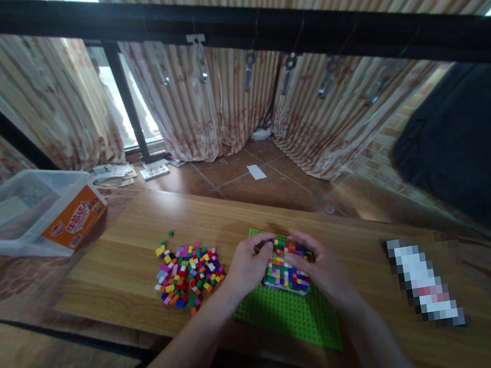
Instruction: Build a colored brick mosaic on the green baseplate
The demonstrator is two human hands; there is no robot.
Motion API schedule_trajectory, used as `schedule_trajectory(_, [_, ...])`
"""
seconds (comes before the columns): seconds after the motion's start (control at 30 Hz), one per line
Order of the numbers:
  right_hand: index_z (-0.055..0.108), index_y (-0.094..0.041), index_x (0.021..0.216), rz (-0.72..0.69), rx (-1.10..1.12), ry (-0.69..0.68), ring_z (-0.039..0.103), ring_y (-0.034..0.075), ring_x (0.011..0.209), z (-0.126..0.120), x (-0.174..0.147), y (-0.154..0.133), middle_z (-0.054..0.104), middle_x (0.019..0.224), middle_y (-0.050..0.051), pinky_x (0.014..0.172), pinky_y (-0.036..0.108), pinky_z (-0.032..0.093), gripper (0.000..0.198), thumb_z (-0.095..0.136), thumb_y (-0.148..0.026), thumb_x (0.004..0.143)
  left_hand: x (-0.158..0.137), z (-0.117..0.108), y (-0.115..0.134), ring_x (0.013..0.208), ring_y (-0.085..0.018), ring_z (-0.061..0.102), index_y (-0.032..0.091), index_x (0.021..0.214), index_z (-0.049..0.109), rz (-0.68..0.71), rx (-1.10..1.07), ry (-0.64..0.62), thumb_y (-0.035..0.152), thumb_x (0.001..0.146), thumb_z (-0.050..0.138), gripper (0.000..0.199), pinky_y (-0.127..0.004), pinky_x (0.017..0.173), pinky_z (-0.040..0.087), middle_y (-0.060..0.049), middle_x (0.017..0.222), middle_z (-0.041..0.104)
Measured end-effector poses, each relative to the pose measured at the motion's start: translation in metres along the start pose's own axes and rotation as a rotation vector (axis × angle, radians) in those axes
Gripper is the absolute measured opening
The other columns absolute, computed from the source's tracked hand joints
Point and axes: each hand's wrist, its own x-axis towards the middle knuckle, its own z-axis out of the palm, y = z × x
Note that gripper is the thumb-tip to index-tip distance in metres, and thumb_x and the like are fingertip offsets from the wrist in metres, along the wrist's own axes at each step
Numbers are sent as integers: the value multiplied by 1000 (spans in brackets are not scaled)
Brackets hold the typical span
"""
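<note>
A: From the head view, where are the person's hands?
B: Low in the centre, both on a block of small coloured bricks (285,273). The block sits over a green studded sheet (288,319); whether it rests on the sheet or just above it, I can't tell.

A: How is each grip?
B: The left hand (249,263) curves around the block's left side, thumb on top and fingers towards the far edge, pressed against it. The right hand (324,263) clasps the right side, thumb across the top and fingers bent over the far corner. Whether either one pinches a single brick is too small to see.

A: What else is on the counter (129,238)?
B: A loose pile of bricks (189,275) in many colours, left of the sheet, near the left forearm. Towards the right end lies a long pale object (426,283), blurred into squares.

A: And beyond?
B: A clear plastic box (28,246) with an orange label (76,220) at far left, papers (112,174) near it, a white slip (256,172) on the tiled floor (287,171), and patterned curtains (184,113) behind a black bar (222,27).
</note>
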Motion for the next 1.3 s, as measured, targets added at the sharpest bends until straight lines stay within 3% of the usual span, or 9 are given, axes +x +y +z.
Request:
schedule_trajectory(0.17, [45, -24, 143, -130, -274, -191, 49, 33, 131, -10, -8, -3, 50, 145, 12, 111, 52, 36, 101, 88, -43, 55, 0, 0, -4, 85, -18, 68, 16, 101, 75, -15, 7, 1, 25, 87, 54, 27, -28, 79, 54, -6, 97, 75])
schedule_trajectory(0.3, [33, -27, 149, -174, -358, -255, 44, 31, 135, -11, -12, -2, 41, 151, 11, 113, 51, 35, 97, 82, -40, 66, 4, -10, -3, 85, -18, 68, 15, 97, 75, 21, 38, -6, 26, 86, 54, 26, -28, 79, 54, -7, 94, 75])
schedule_trajectory(0.5, [37, -30, 145, -228, -421, -209, 48, 32, 131, -12, -11, -6, 45, 146, 10, 112, 53, 36, 88, 78, -40, 68, 14, -92, 10, 83, -17, 66, 13, 87, 73, 70, 274, 47, 22, 79, 59, 18, -28, 80, 51, -5, 87, 74])
schedule_trajectory(0.6, [39, -30, 144, -224, -425, -192, 50, 34, 128, -14, -10, -4, 47, 144, 11, 109, 54, 39, 87, 78, -45, 68, 10, -132, 13, 73, -15, 63, 12, 80, 72, 28, 469, -7, 20, 75, 60, 15, -25, 72, 50, -3, 78, 72])
schedule_trajectory(0.67, [40, -30, 144, -218, -434, -191, 51, 34, 127, -15, -9, -1, 47, 144, 11, 108, 54, 40, 88, 79, -47, 67, 6, -142, 13, 71, -15, 63, 13, 80, 73, 2, 638, -104, 20, 73, 61, 15, -24, 69, 49, -2, 78, 72])
schedule_trajectory(0.77, [41, -30, 144, -206, -454, -197, 53, 34, 126, -16, -8, 2, 48, 143, 11, 108, 55, 41, 88, 79, -49, 67, 2, -139, 13, 73, -16, 64, 17, 78, 75, -10, 835, -181, 20, 72, 63, 14, -24, 68, 48, -3, 80, 74])
schedule_trajectory(0.93, [44, -29, 141, -206, -448, -200, 54, 33, 125, -17, -8, 2, 49, 143, 11, 107, 54, 42, 84, 78, -50, 68, 3, -122, 19, 77, -19, 67, 21, 72, 75, -30, 1043, -183, 15, 69, 62, 15, -25, 68, 45, -4, 80, 75])
schedule_trajectory(1.13, [47, -29, 140, -250, -427, -196, 52, 33, 127, -16, -9, 0, 49, 143, 10, 108, 54, 41, 80, 78, -48, 69, 4, -119, 18, 79, -22, 66, 21, 74, 74, -36, 1155, -189, 15, 74, 58, 17, -28, 68, 44, -5, 80, 74])
schedule_trajectory(1.3, [49, -31, 139, -305, -397, -160, 49, 31, 130, -15, -10, -5, 50, 143, 9, 110, 53, 38, 74, 77, -48, 73, 6, -113, 21, 83, -22, 62, 17, 78, 68, 105, 1110, -122, 13, 82, 52, 16, -31, 76, 44, -8, 84, 70])
